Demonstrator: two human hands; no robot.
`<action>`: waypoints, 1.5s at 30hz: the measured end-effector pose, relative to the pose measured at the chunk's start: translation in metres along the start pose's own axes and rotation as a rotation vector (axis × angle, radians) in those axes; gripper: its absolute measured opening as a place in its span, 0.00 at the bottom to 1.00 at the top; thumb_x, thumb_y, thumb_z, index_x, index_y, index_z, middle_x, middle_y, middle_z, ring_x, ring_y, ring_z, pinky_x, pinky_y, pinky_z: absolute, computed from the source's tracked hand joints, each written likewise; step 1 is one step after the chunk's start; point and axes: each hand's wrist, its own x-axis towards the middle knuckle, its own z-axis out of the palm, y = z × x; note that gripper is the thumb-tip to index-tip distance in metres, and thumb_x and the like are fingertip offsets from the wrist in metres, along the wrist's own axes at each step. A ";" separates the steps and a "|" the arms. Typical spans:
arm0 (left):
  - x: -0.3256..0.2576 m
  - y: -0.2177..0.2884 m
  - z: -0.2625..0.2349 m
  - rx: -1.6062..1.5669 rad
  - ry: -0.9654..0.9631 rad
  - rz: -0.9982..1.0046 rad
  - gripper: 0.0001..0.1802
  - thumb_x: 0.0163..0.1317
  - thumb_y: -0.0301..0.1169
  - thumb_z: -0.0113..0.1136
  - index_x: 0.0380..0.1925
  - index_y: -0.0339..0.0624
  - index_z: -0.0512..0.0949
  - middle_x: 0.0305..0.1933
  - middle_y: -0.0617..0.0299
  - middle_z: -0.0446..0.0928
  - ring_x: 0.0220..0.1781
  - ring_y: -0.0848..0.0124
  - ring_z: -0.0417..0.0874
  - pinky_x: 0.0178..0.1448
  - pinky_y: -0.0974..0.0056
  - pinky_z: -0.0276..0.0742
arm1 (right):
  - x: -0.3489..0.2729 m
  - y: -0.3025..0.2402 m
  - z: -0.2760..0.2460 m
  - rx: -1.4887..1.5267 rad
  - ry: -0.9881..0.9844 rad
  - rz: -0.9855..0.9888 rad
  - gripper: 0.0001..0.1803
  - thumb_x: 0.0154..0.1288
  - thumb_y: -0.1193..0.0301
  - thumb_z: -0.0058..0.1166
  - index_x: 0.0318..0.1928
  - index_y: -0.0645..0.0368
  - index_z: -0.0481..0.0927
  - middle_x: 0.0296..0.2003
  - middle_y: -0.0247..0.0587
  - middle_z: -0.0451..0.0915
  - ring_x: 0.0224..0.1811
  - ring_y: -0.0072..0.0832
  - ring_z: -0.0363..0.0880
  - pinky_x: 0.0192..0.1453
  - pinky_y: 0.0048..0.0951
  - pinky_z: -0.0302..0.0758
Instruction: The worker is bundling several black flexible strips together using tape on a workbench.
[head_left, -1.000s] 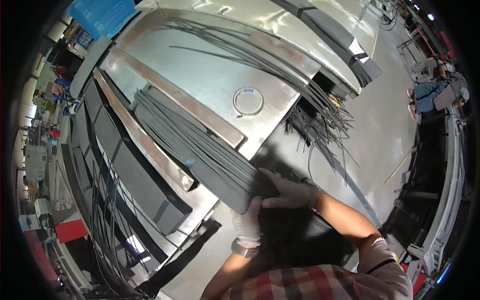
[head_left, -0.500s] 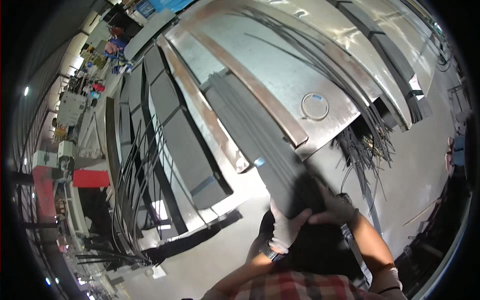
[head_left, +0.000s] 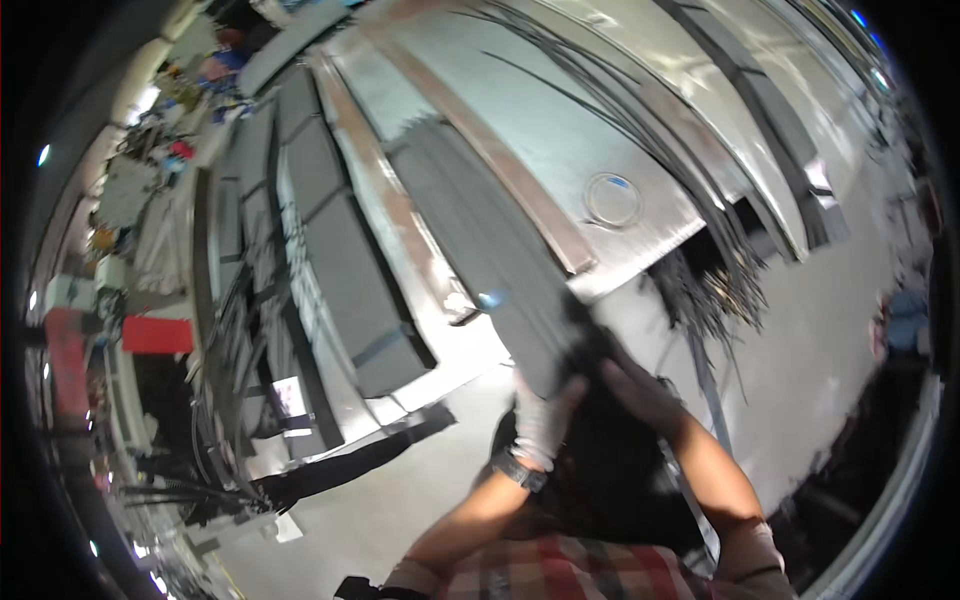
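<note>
A long thick bundle of dark grey flat strips [head_left: 480, 240] lies slanted over the edge of a big shiny metal table [head_left: 560, 130]. My left hand [head_left: 545, 420], in a white glove with a watch at the wrist, grips the bundle's near end from below. Bare, my right hand [head_left: 640, 385] presses on the same end from the right. Both forearms come up from the lower edge, above a plaid shirt.
A round lid-like ring [head_left: 612, 198] sits on the table beside a long metal bar [head_left: 500, 160]. Loose dark strips [head_left: 715, 280] hang off the table's right edge. Grey slabs [head_left: 340, 270] are stacked to the left, with a red box [head_left: 157, 335] and clutter beyond.
The view has swung right and closer over the second. Both hands stay on the bundle's near end, which now sits more central and lower in view.
</note>
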 end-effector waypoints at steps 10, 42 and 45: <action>-0.022 -0.014 -0.002 -0.006 0.014 -0.091 0.43 0.49 0.20 0.70 0.63 0.36 0.57 0.56 0.53 0.70 0.57 0.62 0.74 0.60 0.59 0.73 | -0.030 -0.032 -0.023 -0.353 -0.265 -0.021 0.57 0.62 0.50 0.62 0.74 0.68 0.41 0.71 0.62 0.55 0.75 0.44 0.54 0.76 0.35 0.53; 0.009 0.026 -0.005 -0.048 -0.002 -0.102 0.30 0.58 0.27 0.67 0.60 0.34 0.67 0.51 0.54 0.78 0.54 0.65 0.78 0.60 0.61 0.74 | 0.027 -0.021 -0.020 -0.041 -0.245 0.002 0.59 0.60 0.47 0.62 0.72 0.75 0.41 0.68 0.71 0.57 0.73 0.46 0.56 0.76 0.35 0.56; -0.026 0.044 0.012 -0.174 0.043 0.031 0.32 0.57 0.26 0.67 0.61 0.33 0.66 0.52 0.54 0.77 0.55 0.65 0.78 0.61 0.60 0.74 | 0.003 -0.021 -0.017 -0.052 -0.180 -0.093 0.64 0.54 0.52 0.70 0.73 0.72 0.39 0.69 0.66 0.58 0.73 0.44 0.57 0.75 0.35 0.57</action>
